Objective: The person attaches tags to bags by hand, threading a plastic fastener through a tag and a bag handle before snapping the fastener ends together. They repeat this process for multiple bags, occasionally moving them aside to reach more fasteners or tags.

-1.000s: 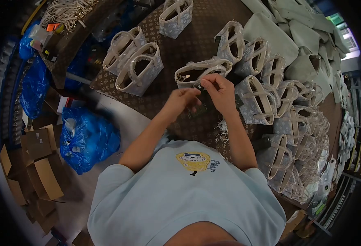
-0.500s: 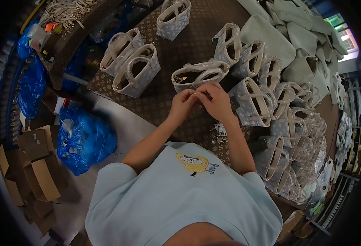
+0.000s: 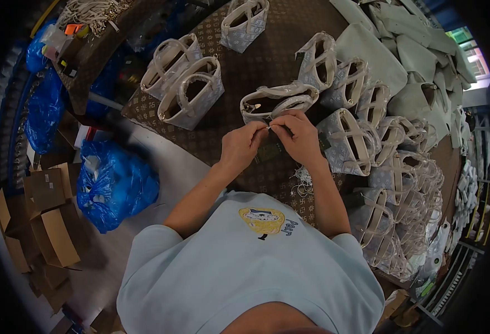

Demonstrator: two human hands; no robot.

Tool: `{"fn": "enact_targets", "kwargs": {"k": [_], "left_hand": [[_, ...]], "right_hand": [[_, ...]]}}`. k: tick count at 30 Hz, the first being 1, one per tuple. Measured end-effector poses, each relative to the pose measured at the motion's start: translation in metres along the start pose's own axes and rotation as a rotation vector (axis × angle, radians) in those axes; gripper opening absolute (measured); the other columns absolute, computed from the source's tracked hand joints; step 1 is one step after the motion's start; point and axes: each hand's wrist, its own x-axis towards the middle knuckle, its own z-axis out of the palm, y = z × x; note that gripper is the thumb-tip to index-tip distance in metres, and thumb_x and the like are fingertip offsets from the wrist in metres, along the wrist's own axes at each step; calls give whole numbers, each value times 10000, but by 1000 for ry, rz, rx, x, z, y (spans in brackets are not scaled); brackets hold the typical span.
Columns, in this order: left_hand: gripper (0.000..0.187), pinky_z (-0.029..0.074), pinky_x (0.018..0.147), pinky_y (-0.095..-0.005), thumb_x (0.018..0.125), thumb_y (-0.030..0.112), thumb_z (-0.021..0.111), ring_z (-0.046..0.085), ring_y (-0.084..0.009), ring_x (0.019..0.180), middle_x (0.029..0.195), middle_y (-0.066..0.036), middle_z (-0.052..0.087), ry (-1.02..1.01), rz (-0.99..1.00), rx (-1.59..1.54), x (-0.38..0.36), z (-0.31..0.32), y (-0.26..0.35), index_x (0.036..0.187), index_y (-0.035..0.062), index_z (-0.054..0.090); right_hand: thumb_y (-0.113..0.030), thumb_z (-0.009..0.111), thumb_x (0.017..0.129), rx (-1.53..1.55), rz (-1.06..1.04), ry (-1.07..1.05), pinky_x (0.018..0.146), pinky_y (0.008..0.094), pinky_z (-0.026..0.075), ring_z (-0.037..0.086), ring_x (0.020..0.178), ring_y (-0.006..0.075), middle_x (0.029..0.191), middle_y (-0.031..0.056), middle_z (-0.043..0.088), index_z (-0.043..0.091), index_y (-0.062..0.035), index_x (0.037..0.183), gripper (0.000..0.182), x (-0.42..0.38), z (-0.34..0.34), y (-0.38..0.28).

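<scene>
Head view, sole entry.

Hands: left hand [image 3: 244, 146] and right hand [image 3: 299, 138] meet fingertip to fingertip just in front of a small patterned tote bag [image 3: 278, 101] lying on its side on the brown patterned table [image 3: 239, 61]. Both pinch a thin pale string [image 3: 269, 127] stretched between them. A dark tag [image 3: 271, 149] hangs just below the hands; it probably belongs to the string, though the view is too small to confirm.

Risks, as judged: the string is fine and held only at the fingertips, so a slip could drop string and tag onto the table. A pull too hard toward the bag could drag the light tote, which is not braced. A loose bundle of pale strings [image 3: 302, 179] lies near the right forearm and could snag or be swept off the table edge.

Containers:
- Tote by the hands: mouth open, dark inside, contents not visible.
- Two totes [image 3: 185, 80] to the left, upright, open, apparently empty.
- Rows of totes [image 3: 367, 128] to the right, crowded and touching, handles wrapped in clear film.
- Blue plastic sack [image 3: 114, 186] on the floor, full, contents hidden.
- Cardboard boxes [image 3: 45, 222] on the floor, flaps open, insides not legible.
</scene>
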Motion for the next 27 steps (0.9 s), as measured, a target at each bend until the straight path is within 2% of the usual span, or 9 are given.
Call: {"fn": "enact_targets", "kwargs": {"k": [1,5,10,14,16,19,21,22,27], "left_hand": [[139,484,593,-293,840,119,580,647,-221,693,797,-93,656,-2,0,1,0,0,1,969,71,600],[129,474,569,-306,838,125,582,636,-245,671,794,-104,648,-3,55,70,1,-2,4,956,77,606],[110,475,544,-338,831,177,591,626,-274,644,739,-96,640,9,35,-67,8,-2,4,905,99,612],[125,484,574,-291,856,167,567,641,-208,647,735,-75,654,-94,-65,-242,12,5,8,913,64,611],[132,489,587,-274,868,160,556,642,-180,645,734,-72,657,-123,-86,-341,15,6,12,914,47,606],[159,500,620,-257,896,163,534,630,-125,689,776,-56,657,-196,-143,-529,17,7,12,925,21,599],[171,505,690,-241,917,152,512,603,-95,767,845,-29,629,-267,-303,-810,14,8,4,955,6,591],[171,505,690,-241,917,152,512,603,-95,767,845,-29,629,-271,-305,-806,14,9,3,955,6,591],[151,495,616,-207,903,195,538,595,-82,727,817,-4,622,-285,-423,-1003,16,5,5,944,63,600]], "right_hand": [[-116,640,765,-5,0,27,698,340,488,592,865,252,791,57,642,642,-87,832,73,0,1,0],[-110,640,755,-29,-11,32,698,336,490,594,864,252,800,54,645,638,-82,820,70,0,0,-3],[-79,648,730,-158,-244,150,683,342,495,604,825,250,782,52,640,628,-73,809,82,-4,6,-1],[-54,645,736,-26,-212,238,657,335,490,603,780,249,766,58,633,621,-59,815,82,-13,11,6],[-39,641,745,103,-22,225,629,323,480,593,743,244,758,63,623,618,-43,823,82,-16,7,5],[-45,642,752,107,16,204,614,320,472,584,723,241,759,65,614,613,-38,819,74,-15,5,9],[-43,641,750,108,12,198,613,323,473,583,722,242,761,66,612,607,-38,815,74,-15,6,10],[-41,640,748,107,0,182,612,327,474,582,720,244,763,68,610,601,-38,811,75,-15,7,11],[-39,639,731,89,-75,293,593,309,476,587,709,227,775,67,617,585,-46,804,91,-7,17,12]]}}
